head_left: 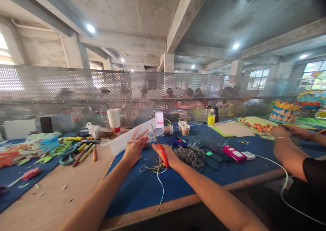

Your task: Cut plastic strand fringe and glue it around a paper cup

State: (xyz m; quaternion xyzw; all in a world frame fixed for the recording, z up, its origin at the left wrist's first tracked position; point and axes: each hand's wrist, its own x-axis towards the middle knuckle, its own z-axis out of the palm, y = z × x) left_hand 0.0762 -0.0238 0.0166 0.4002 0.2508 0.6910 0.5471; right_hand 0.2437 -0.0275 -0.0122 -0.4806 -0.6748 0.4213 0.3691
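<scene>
My left hand is closed on the near right part of a translucent white sheet, which slants up over the blue mat. My right hand grips red-handled scissors, their blades pointing up and to the left, beside the sheet's right edge. Below my right hand, a thin white cord trails over the mat toward the front edge. A tangle of grey cord lies just to the right of that hand.
Teal scissors and several tools lie at left near stacked paper cups. Behind my hands are a spool, small baskets and a yellow bottle. A pink device and another person's hands are at right.
</scene>
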